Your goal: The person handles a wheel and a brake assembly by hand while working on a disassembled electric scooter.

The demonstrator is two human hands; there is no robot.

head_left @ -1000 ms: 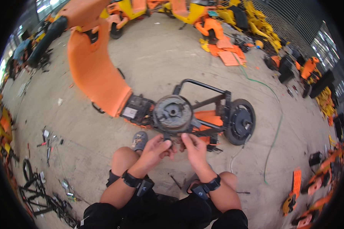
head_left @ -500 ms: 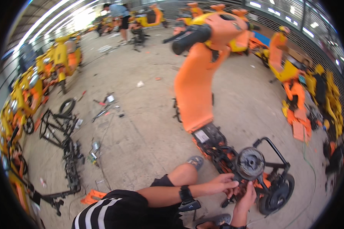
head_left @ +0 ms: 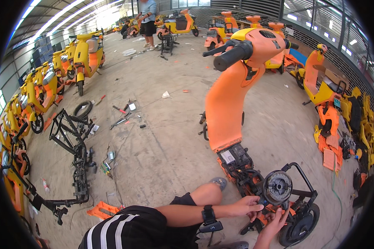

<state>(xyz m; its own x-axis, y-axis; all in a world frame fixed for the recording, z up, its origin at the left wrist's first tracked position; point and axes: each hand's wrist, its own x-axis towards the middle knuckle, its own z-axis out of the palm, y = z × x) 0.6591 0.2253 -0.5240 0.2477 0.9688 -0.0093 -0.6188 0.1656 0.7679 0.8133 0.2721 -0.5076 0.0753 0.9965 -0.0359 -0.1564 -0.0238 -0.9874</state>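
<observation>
A round grey metal brake hub (head_left: 277, 187) stands face-up at the rear of a partly stripped scooter with an orange front shield (head_left: 225, 110). Just below the hub, my left hand (head_left: 249, 206) pinches something small between thumb and fingers; its kind cannot be made out. Close beside it, my right hand (head_left: 273, 221) has its fingertips raised to the hub's lower edge, with the fingers bent. Whatever lies between those fingers is too small to name. A black tubular frame (head_left: 301, 178) and a black wheel (head_left: 300, 226) sit to the right of my hands.
Left of me lie a bare black scooter frame (head_left: 77, 166), a loose tire (head_left: 83, 109), scattered tools (head_left: 122, 116) and an orange plastic part (head_left: 104, 210). Yellow-orange scooters (head_left: 87, 58) line the left side. Removed panels (head_left: 331, 155) pile up at right. A person (head_left: 147, 20) stands far off.
My view has shifted, so the scene sits farther right in the picture. Both hands remain below the hub, fingers slightly rearranged. The distant person, bent over before, now stands more upright.
</observation>
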